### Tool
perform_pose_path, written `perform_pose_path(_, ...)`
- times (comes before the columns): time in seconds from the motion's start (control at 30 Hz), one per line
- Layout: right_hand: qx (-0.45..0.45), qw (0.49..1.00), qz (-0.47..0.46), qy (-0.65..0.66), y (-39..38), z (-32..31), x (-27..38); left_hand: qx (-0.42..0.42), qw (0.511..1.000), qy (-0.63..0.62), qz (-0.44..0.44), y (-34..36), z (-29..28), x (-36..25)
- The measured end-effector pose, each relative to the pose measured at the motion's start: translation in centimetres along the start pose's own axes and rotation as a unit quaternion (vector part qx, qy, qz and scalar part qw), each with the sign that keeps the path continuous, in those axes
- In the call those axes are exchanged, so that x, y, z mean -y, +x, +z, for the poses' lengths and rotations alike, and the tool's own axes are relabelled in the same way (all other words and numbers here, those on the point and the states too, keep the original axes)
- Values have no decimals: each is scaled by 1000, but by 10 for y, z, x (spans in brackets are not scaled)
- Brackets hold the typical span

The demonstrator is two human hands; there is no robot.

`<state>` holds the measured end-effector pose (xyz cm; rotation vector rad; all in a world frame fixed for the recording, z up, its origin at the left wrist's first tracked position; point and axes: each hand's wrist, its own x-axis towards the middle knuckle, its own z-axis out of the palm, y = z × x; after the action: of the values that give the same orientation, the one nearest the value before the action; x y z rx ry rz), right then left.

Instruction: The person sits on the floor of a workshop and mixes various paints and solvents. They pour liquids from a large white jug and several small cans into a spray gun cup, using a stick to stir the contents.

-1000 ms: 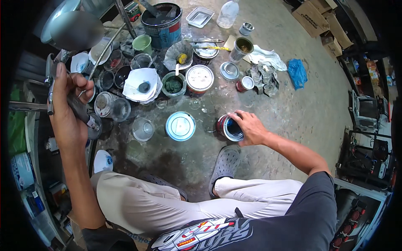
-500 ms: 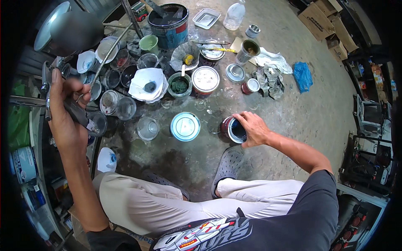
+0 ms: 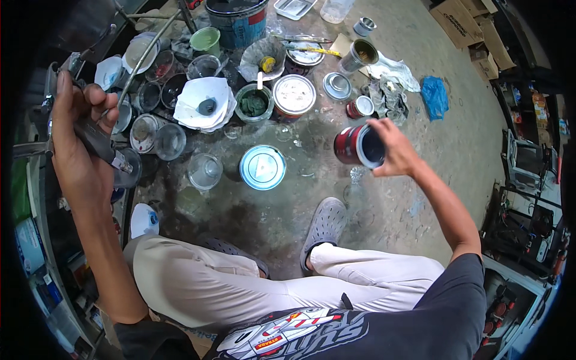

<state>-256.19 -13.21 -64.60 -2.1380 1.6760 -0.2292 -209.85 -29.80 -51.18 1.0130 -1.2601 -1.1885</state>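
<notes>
My right hand grips a small red paint can by its open rim. The can is tilted, its dark mouth turned toward my palm, and it appears lifted off the floor. At the far left my left hand is closed around the dark handle of a spray gun; the upper part of the gun is blurred near the picture's rim. Between my hands, a can with a pale blue lid and a clear plastic cup stand on the floor.
Beyond them crowd a white-lidded can, a jar of green paint, white paper filters and a large paint bucket. A small red can, a grey rag and a blue plastic bag lie at right. Metal rods cross the upper left.
My right hand has raised the red can and carried it away from me and to the right, tilting it. My left hand still holds the spray gun. The view has shifted slightly.
</notes>
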Motion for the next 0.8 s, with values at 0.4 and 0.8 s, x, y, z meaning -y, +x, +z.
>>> perform_pose_path(0.4,-16,998,43,-50,4,2,-6,-36,998,18,-39,-7,2,-5)
perform_pose_path(0.8,-57,994,98,3,82,71,14,-95,994,-19,-56,-27,-23,-21)
